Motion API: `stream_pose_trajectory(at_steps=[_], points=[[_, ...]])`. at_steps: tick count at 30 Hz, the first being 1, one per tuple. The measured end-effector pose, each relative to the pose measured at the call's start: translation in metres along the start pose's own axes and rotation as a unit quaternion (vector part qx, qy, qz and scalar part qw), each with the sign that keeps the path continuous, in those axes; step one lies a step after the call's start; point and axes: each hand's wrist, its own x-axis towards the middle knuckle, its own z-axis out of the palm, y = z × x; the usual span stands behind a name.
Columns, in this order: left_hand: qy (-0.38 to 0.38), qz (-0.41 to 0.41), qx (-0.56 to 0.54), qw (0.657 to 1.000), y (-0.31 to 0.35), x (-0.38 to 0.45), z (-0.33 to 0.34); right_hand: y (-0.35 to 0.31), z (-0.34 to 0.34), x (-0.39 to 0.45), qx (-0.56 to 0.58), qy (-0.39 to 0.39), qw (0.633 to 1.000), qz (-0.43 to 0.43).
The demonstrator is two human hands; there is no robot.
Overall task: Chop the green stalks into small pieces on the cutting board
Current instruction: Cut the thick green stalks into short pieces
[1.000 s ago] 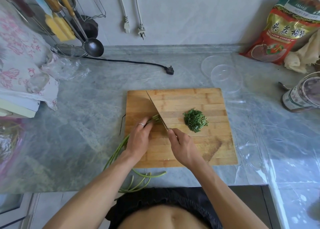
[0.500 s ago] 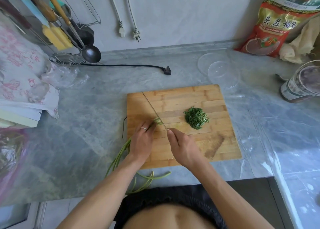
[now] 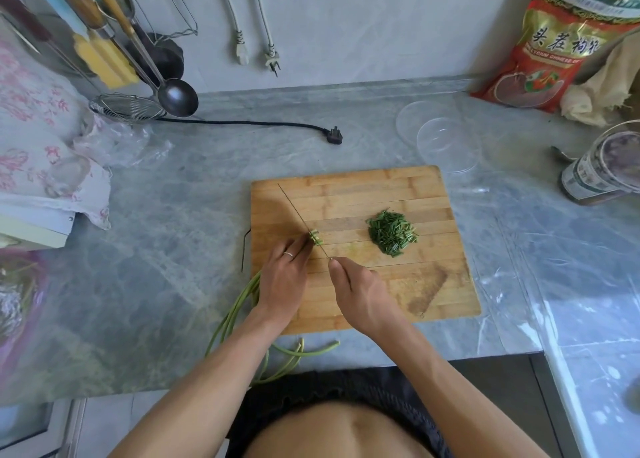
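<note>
Counter edge: the long ends of the green stalks (image 3: pixel 239 305) trail off the near left corner of the cutting board (image 3: pixel 398 187) and curl along the counter's (image 3: pixel 180 236) front edge, close to the person's body.
Left hand: the left hand (image 3: pixel 282 281) lies palm down over the board's near left part, fingers curled and pressing the stalk bundle flat, a ring on one finger.
Right hand: the right hand (image 3: pixel 360 295) is closed round the handle of the knife (image 3: pixel 301 220), which is hidden inside the fist.
Blade: seen nearly edge-on as a thin line running away to the left; it probably meets the stalk tips, just beside the left fingertips (image 3: pixel 306 244).
Cut ends: a few short green bits lie at the blade, touching it.
Chopped pile: chopped pieces (image 3: pixel 393 232) sit heaped right of the blade, apart from both hands.
Open board: bare wood lies beyond and right of the pile.
Far side: a clear container (image 3: pixel 446 142) stands just past the board's far right corner, a black plug (image 3: pixel 334 135) past its far left.
</note>
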Motion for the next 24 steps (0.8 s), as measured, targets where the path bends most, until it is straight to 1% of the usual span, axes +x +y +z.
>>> stream_pose_trajectory(at_steps=[5,12,15,19,22,24], points=[[0.001,-0.003,0.0,1.0,0.001,0.001,-0.001,0.001,-0.002,-0.001,-0.026,-0.003,1.0,-0.016],[-0.009,-0.012,-0.025,1.0,0.0,0.0,0.001,0.001,-0.005,0.003,-0.032,-0.017,0.999,-0.005],[-0.01,-0.014,-0.029,0.999,0.0,0.001,0.002,-0.001,-0.003,0.01,-0.062,-0.019,0.998,-0.002],[-0.024,-0.026,-0.031,0.999,0.002,0.001,0.001,-0.006,0.004,0.021,-0.116,-0.045,0.992,0.023],[-0.024,-0.024,-0.03,0.999,0.001,0.001,0.0,-0.001,0.01,0.022,-0.117,-0.043,0.992,-0.018],[-0.023,-0.025,-0.028,0.999,0.0,0.002,0.0,0.002,0.005,0.017,-0.093,-0.033,0.995,-0.014]])
